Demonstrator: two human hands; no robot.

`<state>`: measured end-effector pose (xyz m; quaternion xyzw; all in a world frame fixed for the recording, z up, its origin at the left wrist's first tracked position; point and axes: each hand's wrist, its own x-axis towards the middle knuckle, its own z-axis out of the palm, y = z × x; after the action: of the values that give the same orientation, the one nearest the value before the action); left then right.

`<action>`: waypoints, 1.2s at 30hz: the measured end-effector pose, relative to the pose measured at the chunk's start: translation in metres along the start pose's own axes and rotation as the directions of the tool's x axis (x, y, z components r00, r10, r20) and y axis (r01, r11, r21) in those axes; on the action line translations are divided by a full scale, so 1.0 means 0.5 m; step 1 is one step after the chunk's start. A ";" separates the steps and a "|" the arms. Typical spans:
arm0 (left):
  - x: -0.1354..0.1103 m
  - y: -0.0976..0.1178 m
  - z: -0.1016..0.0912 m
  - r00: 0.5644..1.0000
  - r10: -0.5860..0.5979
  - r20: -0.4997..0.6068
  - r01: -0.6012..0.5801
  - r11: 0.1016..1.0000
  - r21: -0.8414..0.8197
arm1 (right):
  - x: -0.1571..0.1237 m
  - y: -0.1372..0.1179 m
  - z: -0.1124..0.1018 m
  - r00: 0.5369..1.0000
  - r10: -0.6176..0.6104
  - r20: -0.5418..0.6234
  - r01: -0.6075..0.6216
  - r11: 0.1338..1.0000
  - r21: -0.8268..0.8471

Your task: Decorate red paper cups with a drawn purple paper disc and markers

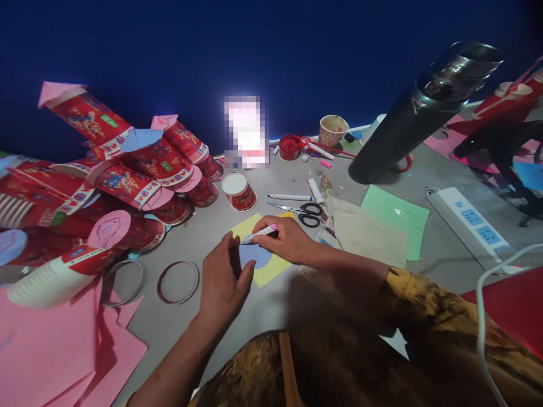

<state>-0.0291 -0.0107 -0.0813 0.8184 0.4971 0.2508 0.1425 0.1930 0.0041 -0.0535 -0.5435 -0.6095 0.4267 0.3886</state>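
Centre of the frame: two hands point(223, 277), one pink-ended pen point(263, 232), one blue disc point(254, 257), one yellow sheet point(269, 275), one pair of scissors point(303, 211), one standing red cup point(240, 198). Left: two rings point(159, 285), plus heaped cups point(95, 117) too overlapped to count. Right: one green sheet point(396, 215), one power strip point(473, 223). Upper right: one black flask point(411, 121).

My right sleeve point(428, 299), lower right of frame — mustard yellow, blotched dark brown, loose, ending partway along forearm point(360, 274). My garment front point(241, 370), bottom centre — similar mottled brown and yellow, partly lost in shadow, narrow tan strip point(289, 367) running down it. Left hand point(223, 277), right hand point(285, 238) bare.
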 end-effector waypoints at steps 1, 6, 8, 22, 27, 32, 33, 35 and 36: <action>0.000 0.000 0.000 1.000 0.004 -0.001 -0.004 1.000 0.003 | 0.000 0.002 0.000 1.000 -0.014 -0.019 0.014 1.000 0.008; 0.001 0.001 0.000 1.000 0.012 -0.004 -0.012 1.000 0.010 | -0.003 0.009 -0.006 0.996 -0.018 -0.082 0.019 1.000 0.012; 0.000 0.001 0.000 1.000 0.016 -0.008 -0.016 1.000 0.015 | -0.006 0.009 -0.008 0.998 -0.001 -0.060 0.001 1.000 0.002; -0.010 0.016 -0.042 0.999 0.039 -0.006 -0.039 0.999 -0.005 | -0.011 -0.015 -0.045 0.985 0.116 -0.131 -0.089 0.977 0.195; -0.047 0.033 -0.053 0.971 0.238 0.019 -0.239 0.969 0.063 | -0.045 -0.061 -0.080 0.985 0.112 -0.129 -0.089 0.981 0.175; -0.081 0.044 -0.021 0.961 0.256 0.102 -0.267 0.957 0.112 | -0.087 -0.035 -0.039 0.982 0.033 -0.184 -0.023 0.998 0.052; -0.086 0.044 -0.016 0.961 0.252 0.115 -0.265 0.957 0.119 | -0.092 -0.022 -0.026 0.983 0.000 -0.185 0.002 1.000 0.011; -0.093 0.044 -0.010 0.960 0.254 0.119 -0.269 0.954 0.132 | -0.097 0.003 -0.006 0.978 -0.128 -0.165 0.112 0.989 -0.100; -0.096 0.043 -0.008 0.958 0.263 0.114 -0.277 0.951 0.137 | -0.097 0.014 0.002 0.971 -0.191 -0.141 0.171 0.975 -0.145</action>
<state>-0.0336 -0.0630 -0.0804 0.8980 0.3908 0.1907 0.0675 0.1996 -0.0438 -0.0607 -0.5414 -0.6518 0.3049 0.4349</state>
